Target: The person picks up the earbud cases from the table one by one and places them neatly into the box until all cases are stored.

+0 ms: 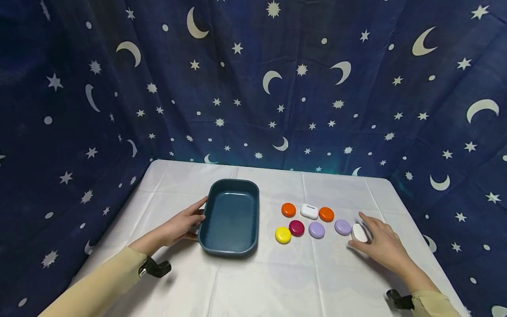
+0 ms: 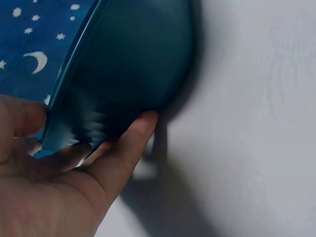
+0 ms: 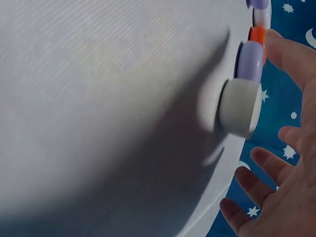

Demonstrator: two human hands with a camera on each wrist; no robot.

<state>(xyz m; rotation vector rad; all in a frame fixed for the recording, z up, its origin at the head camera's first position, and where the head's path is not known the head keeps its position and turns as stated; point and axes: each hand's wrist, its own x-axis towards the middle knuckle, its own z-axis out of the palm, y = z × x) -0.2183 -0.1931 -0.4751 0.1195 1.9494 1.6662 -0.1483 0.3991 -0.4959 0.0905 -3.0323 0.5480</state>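
In the head view my left hand (image 1: 184, 226) rests against the left side of a dark teal rectangular dish (image 1: 256, 220). The left wrist view shows its fingers and thumb spread along the outer wall of the dish (image 2: 143, 54). My right hand (image 1: 380, 242) hovers around a white rounded piece (image 1: 359, 233), thumb on the near side and fingers beyond it. In the right wrist view a gap separates those fingers from the thick white piece (image 3: 238, 108). A light purple disc (image 1: 342, 227) lies just left of that piece.
Left of these lie another purple disc (image 1: 317, 230), two orange discs (image 1: 326, 214), a crimson disc (image 1: 296, 228), a yellow disc (image 1: 283, 235) and a small white rounded case (image 1: 309, 211). A white cloth covers the table (image 1: 269, 281); a dark star-patterned curtain (image 1: 253, 88) stands behind.
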